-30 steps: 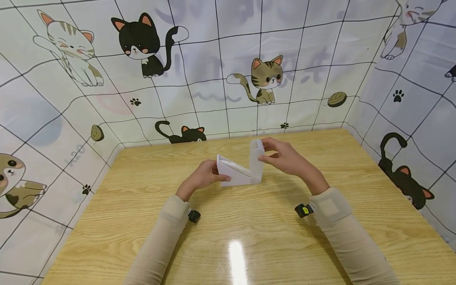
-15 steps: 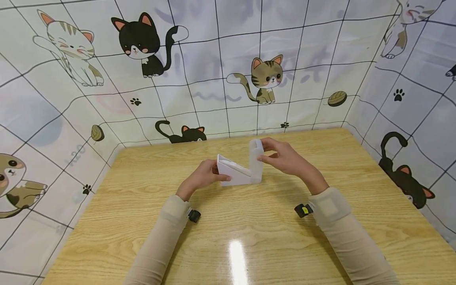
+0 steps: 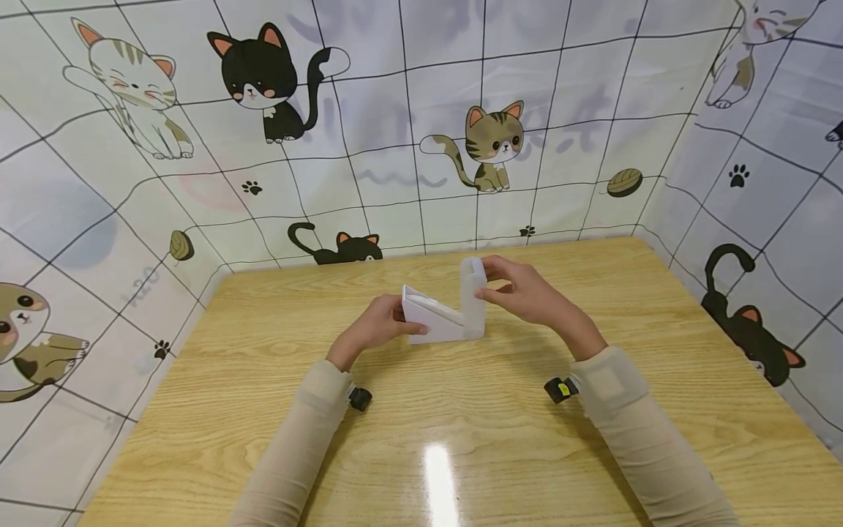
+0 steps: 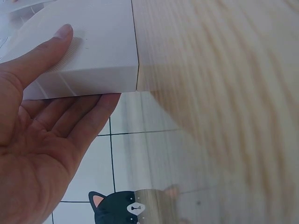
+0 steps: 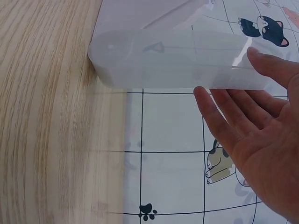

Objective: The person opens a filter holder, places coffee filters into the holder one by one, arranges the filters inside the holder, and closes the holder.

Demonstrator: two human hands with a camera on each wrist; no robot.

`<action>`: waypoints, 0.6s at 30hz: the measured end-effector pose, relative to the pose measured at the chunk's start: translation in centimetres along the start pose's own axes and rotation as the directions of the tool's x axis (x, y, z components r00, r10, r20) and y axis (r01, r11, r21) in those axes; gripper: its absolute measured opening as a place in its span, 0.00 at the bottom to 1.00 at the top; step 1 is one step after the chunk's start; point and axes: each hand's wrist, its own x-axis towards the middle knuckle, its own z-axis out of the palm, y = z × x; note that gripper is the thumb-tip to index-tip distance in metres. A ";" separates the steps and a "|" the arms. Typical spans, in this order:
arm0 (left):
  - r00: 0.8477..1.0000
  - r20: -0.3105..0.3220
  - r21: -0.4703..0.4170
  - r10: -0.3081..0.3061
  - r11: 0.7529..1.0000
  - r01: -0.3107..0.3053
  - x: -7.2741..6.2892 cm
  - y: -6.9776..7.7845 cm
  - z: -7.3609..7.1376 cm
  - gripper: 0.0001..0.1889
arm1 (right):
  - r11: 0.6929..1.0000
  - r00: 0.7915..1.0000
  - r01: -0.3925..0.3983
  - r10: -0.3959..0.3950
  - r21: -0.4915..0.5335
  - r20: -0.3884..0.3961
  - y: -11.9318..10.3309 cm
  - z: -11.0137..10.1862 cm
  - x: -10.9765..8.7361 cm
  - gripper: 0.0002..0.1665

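A white box (image 3: 435, 322) with a sloping open top stands on the table, its tall end to the left. White contents show along the slope in the head view. My left hand (image 3: 380, 322) grips that tall end, thumb on the near face and fingers round the far side. At the box's low right end a frosted, translucent lid (image 3: 473, 307) stands upright. My right hand (image 3: 527, 290) holds the lid near its top between thumb and fingers. From the right wrist, the lid (image 5: 163, 60) looks long and hollow with rounded corners, joining the white box at its side.
The wooden table (image 3: 369, 454) has a bright light reflection near its front. Behind it and at both sides hang white gridded sheets (image 3: 369, 176) printed with cats. Black wrist cameras (image 3: 359, 399) sit at both cuffs.
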 end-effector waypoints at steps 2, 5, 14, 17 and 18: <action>1.000 0.001 -0.002 0.002 1.000 -0.002 0.0 0.0 0.0 0.19 | 1.000 1.000 -0.004 0.004 0.003 0.004 0.0 0.1 0.0 0.30; 1.000 -0.001 0.001 0.004 1.000 -0.004 0.1 -0.1 0.0 0.20 | 1.000 1.000 -0.013 0.013 0.008 0.006 -0.1 0.1 0.0 0.30; 1.000 -0.001 -0.014 -0.004 1.000 0.004 0.0 0.0 0.0 0.20 | 1.000 1.000 -0.016 0.016 0.011 0.002 -0.7 0.2 -0.1 0.30; 1.000 -0.004 -0.018 -0.007 1.000 0.007 0.1 0.0 0.1 0.20 | 1.000 1.000 -0.014 0.014 0.012 0.000 -0.5 0.2 -0.1 0.30; 1.000 -0.005 -0.018 -0.008 1.000 0.008 0.1 0.0 0.1 0.20 | 1.000 1.000 -0.012 0.012 0.012 -0.002 -0.5 0.2 -0.1 0.30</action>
